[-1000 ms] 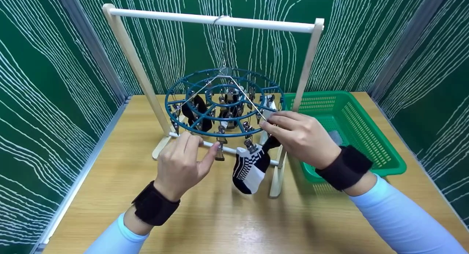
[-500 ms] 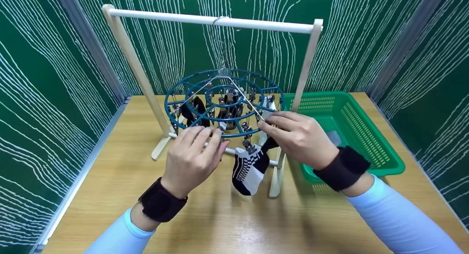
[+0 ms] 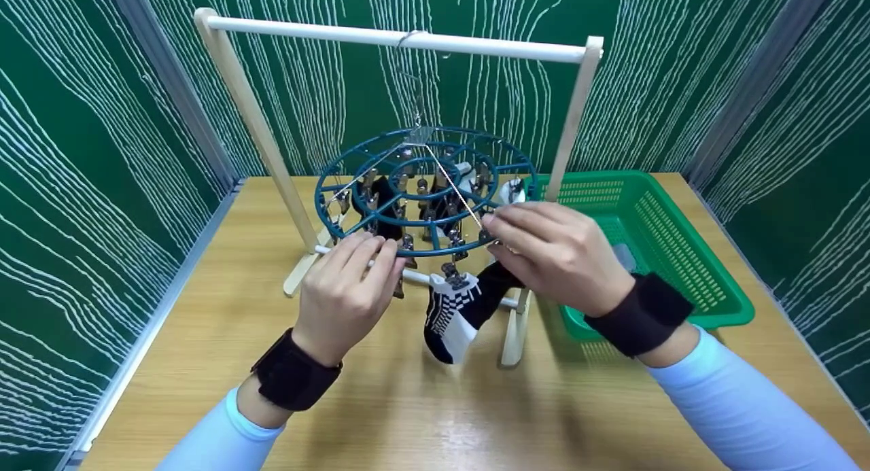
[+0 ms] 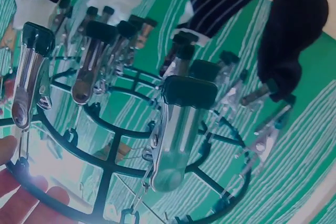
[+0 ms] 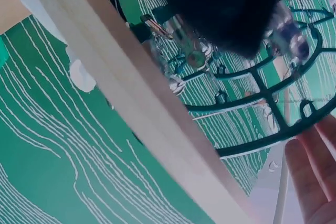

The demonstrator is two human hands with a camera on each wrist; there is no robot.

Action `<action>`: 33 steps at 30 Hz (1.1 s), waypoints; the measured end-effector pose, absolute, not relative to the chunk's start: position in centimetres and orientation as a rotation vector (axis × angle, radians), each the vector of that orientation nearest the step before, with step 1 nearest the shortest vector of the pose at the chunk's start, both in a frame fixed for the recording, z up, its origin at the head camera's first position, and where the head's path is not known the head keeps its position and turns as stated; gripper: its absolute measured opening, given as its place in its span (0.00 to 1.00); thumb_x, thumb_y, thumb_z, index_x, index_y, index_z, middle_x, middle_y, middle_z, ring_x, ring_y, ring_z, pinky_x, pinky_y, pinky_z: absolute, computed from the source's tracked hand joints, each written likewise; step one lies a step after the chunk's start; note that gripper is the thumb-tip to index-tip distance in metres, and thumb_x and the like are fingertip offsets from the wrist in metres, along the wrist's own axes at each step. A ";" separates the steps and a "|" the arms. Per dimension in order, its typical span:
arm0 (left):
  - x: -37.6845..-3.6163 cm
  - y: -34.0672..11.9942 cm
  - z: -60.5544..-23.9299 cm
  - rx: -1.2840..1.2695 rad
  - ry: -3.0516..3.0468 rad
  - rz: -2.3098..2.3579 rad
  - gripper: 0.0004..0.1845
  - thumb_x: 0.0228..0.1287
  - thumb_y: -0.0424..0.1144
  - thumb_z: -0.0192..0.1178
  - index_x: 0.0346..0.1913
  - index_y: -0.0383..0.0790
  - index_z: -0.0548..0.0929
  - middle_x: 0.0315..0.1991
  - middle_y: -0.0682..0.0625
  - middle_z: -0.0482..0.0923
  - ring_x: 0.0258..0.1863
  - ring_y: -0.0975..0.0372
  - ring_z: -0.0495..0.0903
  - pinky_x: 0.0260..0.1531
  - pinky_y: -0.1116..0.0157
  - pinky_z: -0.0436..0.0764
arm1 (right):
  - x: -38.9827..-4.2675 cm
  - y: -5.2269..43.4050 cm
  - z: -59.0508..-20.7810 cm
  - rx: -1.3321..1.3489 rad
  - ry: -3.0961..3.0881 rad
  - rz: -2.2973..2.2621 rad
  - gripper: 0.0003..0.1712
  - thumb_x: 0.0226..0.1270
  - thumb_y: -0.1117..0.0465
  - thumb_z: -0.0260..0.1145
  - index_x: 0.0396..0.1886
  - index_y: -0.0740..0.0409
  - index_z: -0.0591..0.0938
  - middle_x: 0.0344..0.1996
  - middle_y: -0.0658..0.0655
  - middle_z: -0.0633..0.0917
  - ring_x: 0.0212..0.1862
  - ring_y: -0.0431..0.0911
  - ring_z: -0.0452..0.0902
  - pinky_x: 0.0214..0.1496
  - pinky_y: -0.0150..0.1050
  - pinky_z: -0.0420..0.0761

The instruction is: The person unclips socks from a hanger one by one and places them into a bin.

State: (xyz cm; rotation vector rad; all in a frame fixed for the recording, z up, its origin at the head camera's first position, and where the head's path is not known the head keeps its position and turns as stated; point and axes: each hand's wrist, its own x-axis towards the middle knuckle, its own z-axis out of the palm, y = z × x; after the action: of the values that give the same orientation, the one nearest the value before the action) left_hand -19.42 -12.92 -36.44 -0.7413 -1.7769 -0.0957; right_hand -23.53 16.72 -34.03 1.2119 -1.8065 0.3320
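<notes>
In the head view, both arms reached in over the near edge of the desk (image 3: 421,423) to a blue-green round hanger (image 3: 435,253), which hung from the white crossbar (image 3: 503,44) above the desk's far half. The left hand (image 3: 346,294) pinched the hanger's rim at its front left; the right hand (image 3: 564,257) pinched it at its front right, fingers bent. Between the two hands, a black-and-white patterned sock (image 3: 445,325) dangled aslant from a clip (image 3: 457,278), a dark sock (image 3: 484,298) close beside it. By the desk's right edge, toward the far corner, sat a green basket (image 3: 680,240) with something small and clear inside.

In the left wrist view, everything looked upside down: the rim passed between the left thumb and fingers, while a large clip (image 4: 184,129) loomed nearby, with a striped sock (image 4: 223,3) and a plain black sock (image 4: 294,30) beyond.

In the right wrist view, a wooden post (image 5: 121,93) cut across before a dark fabric piece (image 5: 226,9). The right fingers touched the rim there, but I couldn't make out the thumb.
</notes>
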 end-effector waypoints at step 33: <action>-21.1 -15.2 -37.6 -0.744 -1.836 -0.326 0.11 0.63 0.31 0.75 0.46 0.29 0.90 0.44 0.37 0.90 0.50 0.44 0.90 0.56 0.48 0.89 | -24.1 17.4 -34.7 1.172 -1.948 0.242 0.12 0.70 0.63 0.78 0.50 0.62 0.92 0.42 0.63 0.94 0.47 0.59 0.92 0.55 0.54 0.92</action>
State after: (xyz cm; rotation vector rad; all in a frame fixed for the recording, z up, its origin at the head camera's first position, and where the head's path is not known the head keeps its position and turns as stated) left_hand -21.06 -15.16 -37.60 -0.7439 -1.8358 -0.3256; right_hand -24.08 17.39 -34.72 1.1715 -1.9484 0.2419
